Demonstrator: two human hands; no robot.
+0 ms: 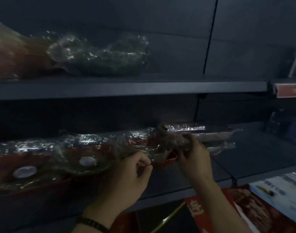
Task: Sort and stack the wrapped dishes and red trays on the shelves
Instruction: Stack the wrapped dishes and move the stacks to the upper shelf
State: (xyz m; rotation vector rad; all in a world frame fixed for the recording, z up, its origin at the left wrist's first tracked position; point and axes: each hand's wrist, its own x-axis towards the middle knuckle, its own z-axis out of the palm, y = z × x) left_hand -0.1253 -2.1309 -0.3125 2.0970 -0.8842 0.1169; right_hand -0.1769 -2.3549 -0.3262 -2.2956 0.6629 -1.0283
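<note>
Left hand (pixel 135 170): fingers curled; thumb and forefinger seem to pinch loose plastic film (pixel 127 155), probably to keep the wrap out of the way.
Right hand (pixel 194 155): fingers clasp the near end of the wrapped tray (pixel 207 134), an end grip that suits sliding it flat.
Wrapped tray: over the lower shelf (pixel 253 148); blur hides whether it is resting there.
Tray axis: the long side runs along the shelf, with the far end towards 3 o'clock.
Red tray (pixel 169 159): just under the hands.
Wrapped dishes (pixel 86 158): at 9 o'clock on the same shelf.
Upper shelf (pixel 127 88): another wrapped dish (pixel 102 56) at 11 o'clock.
</note>
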